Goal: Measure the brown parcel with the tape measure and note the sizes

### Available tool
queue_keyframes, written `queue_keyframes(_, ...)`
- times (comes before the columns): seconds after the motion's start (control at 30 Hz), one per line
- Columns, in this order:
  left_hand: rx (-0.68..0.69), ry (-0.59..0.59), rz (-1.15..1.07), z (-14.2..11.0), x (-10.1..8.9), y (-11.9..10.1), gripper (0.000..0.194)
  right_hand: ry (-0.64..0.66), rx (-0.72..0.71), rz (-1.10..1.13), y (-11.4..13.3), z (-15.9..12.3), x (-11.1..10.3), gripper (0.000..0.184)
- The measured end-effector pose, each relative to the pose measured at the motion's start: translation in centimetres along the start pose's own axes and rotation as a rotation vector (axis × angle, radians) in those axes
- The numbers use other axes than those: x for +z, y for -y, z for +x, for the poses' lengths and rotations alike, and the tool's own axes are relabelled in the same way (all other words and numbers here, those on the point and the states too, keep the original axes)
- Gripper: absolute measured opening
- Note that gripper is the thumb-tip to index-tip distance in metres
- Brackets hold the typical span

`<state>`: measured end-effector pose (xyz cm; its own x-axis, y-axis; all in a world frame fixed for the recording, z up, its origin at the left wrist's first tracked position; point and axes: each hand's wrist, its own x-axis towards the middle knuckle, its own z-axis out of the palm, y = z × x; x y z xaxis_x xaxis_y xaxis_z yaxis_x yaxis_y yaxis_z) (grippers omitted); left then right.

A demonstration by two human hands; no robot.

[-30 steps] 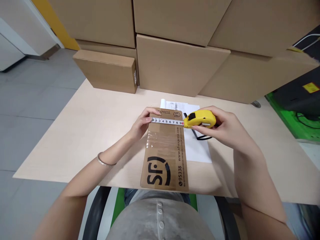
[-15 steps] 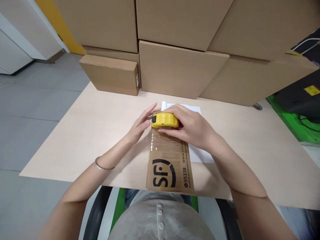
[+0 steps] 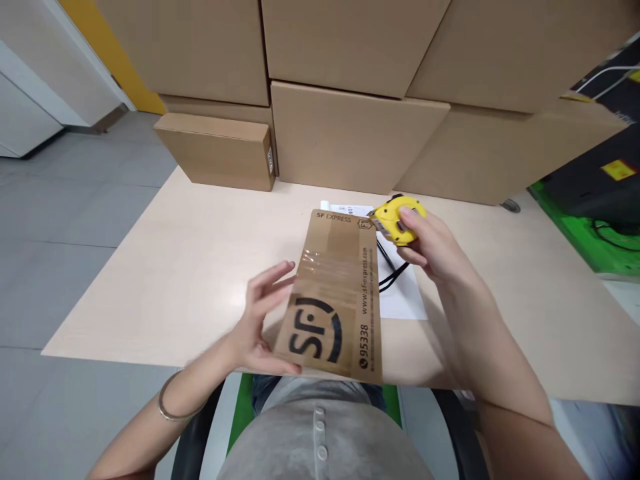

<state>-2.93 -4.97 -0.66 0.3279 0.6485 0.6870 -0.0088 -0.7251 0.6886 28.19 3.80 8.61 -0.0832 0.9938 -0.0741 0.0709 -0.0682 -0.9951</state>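
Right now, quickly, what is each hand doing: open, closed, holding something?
Left hand: open, fingers spread beside the brown cardboard SF box; contact unclear.
Right hand: closed around the yellow handheld tape measure.

Open room across the pale tabletop (image 3: 150,280) on the left, between the left hand (image 3: 250,333) and the low carton (image 3: 215,157). Blocked along the rear by large cartons (image 3: 345,140) stacked in 2 rows. In the way at center: 1 SF Express box (image 3: 330,287), with the left hand spread around its near left corner. Just right of it, black cord (image 3: 385,254) over white paper (image 3: 405,300), and the right hand (image 3: 435,250) gripping a yellow tape measure (image 3: 393,221). Wide passage farther right, past the right forearm (image 3: 500,353).
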Motion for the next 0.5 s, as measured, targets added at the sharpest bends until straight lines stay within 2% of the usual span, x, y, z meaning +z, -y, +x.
queue_keyframes(0.13, -0.269, -0.412, -0.181, 0.7, 0.4, -1.3, 0.062, -0.124, -0.055, -0.089, 1.7, -4.0, -1.2, 0.035)
queue_keyframes(0.23, -0.569, -0.563, -0.093, 1.4, 0.7, -1.7, 0.046, -0.136, 0.004, -0.201, 1.4, -6.6, -1.6, 0.038)
queue_keyframes(0.33, -0.841, -0.571, -0.113, 2.2, 1.0, -1.6, 0.047, -0.118, 0.061, -0.321, -0.4, -7.9, -1.3, 0.042)
queue_keyframes(0.4, -0.924, -0.544, -0.305, 2.6, 1.0, -1.4, 0.054, -0.071, 0.071, -0.381, -1.8, -8.1, -0.9, 0.043)
queue_keyframes(0.5, -0.977, -0.461, -0.599, 2.8, 0.6, -1.2, 0.067, -0.015, 0.070, -0.502, -3.1, -7.9, -0.1, 0.046)
